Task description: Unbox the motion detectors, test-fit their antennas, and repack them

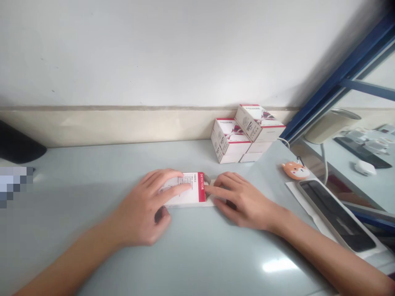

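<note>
A white cardboard box point(185, 196) with a red band reading "DETECTOR" lies flat on the table before me, its right end open with flaps showing. My left hand point(154, 205) rests over its left part, fingers across the top and thumb by the near side, holding it. At the open end is my right hand point(243, 199), its index finger reaching to the edge of the opening. The thumb and other fingers of that hand are bent around the end flap point(210, 201). The inside of the box is mostly hidden.
Several similar boxes point(236, 142) stand stacked against the wall at the back right. An orange dog-faced case point(295, 169) and a phone point(336, 213) lie on the right, beside a blue-framed glass panel point(339, 80). A black object point(18, 144) is at the left edge.
</note>
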Motion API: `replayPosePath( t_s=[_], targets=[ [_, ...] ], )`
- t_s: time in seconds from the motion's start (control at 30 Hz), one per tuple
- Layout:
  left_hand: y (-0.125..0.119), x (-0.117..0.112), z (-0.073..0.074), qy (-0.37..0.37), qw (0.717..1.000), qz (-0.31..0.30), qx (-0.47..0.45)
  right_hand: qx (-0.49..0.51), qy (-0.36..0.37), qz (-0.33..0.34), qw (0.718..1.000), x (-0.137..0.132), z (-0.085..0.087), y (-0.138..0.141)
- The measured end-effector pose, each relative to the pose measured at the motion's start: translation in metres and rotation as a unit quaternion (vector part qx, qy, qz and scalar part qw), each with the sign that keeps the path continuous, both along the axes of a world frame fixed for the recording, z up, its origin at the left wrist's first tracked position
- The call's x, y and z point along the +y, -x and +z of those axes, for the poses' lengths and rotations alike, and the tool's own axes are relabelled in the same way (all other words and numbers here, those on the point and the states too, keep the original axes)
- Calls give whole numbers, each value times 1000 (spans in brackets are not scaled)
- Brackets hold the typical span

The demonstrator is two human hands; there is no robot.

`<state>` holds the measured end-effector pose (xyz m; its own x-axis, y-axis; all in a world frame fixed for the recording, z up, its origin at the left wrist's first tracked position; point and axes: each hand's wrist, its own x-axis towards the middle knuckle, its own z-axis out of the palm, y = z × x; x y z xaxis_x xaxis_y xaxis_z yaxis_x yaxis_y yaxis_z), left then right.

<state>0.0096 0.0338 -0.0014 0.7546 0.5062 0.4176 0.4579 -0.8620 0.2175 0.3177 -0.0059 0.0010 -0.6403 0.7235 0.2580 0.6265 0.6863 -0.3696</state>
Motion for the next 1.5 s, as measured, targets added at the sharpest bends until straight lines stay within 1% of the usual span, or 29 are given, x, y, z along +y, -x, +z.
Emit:
replayPosePath(
  t_s=[0.07, 0.17, 0.27, 0.43, 0.5, 0.57, 0.67, 0.7, 0.77, 0.83, 0.9, 0.97, 1.03, 1.1, 1.2, 1.3, 1.43, 1.5],
  targets=[
    [0, 0, 0, 5, 1000, -1, 3, 1, 8, 7, 1000, 0, 0, 0],
    [0, 0, 0, 8, 1000, 1, 8, 3, 13, -5, 1000, -2, 1, -2],
    [1, 0, 4, 6, 1000, -5, 16, -4, 12, -24, 1000, -3, 2, -4],
    [5, 0, 11, 16, 998, -6, 54, -7, -1, -43, 999, -3, 2, -7],
    [5, 0, 12, 18, 998, -4, 58, 7, -10, -47, 999, -2, 2, -9],
    [5, 0, 12, 15, 998, -6, 57, 44, -22, -59, 997, 0, 4, -12],
    [7, 1, 12, 15, 998, -8, 61, 101, -51, -115, 987, 3, 9, -17],
    [8, 1, 13, 18, 998, -6, 66, 99, -62, -140, 983, 4, 11, -19],
    [10, 1, 14, 28, 996, 2, 79, 55, -77, -181, 979, 6, 11, -23],
    [12, 0, 15, 39, 996, 14, 85, -4, -79, -205, 976, 8, 8, -26],
    [12, -1, 16, 39, 996, 20, 83, -30, -79, -214, 973, 9, 4, -26],
    [11, -2, 15, 26, 996, 17, 80, -12, -85, -205, 975, 8, 0, -24],
    [9, -2, 14, 9, 997, 8, 79, 24, -76, -166, 983, 4, 0, -18],
    [7, -2, 12, -7, 997, 4, 74, 45, -42, -114, 992, -1, 3, -11],
    [6, -2, 9, -21, 998, 4, 64, 23, 11, -65, 998, -9, 5, 1],
    [5, -2, 7, -23, 998, 17, 55, -2, 19, -46, 999, -11, 1, 8],
    [3, -3, 7, -15, 998, 32, 51, 18, -14, -58, 998, -6, -7, 7],
    [1, -3, 7, -12, 998, 35, 51, 32, -22, -57, 998, -3, -7, 2]
  ],
)
